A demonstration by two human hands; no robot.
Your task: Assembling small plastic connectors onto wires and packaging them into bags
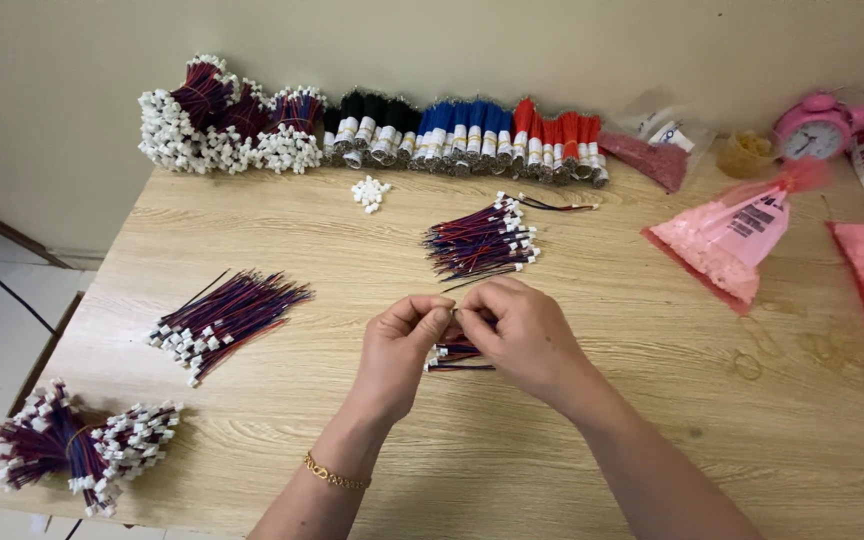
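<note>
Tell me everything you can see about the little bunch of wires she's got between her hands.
The small wire bundle is a short bunch of thin red, blue and dark insulated leads, lying roughly level just above the wooden table. The left hand and right hand pinch it from either side at its upper part, fingertips meeting over it. Only its lower strands show between the hands; any white connectors are hidden.

Both forearms reach in from the near edge and meet over the middle, bare to the elbow, the left one with a thin gold bracelet at the wrist. The left hand (pixel 404 345) and right hand (pixel 517 335) sit knuckle to knuckle, fingers curled inward. Thumbs and forefingers pinch together where the hands touch.
</note>
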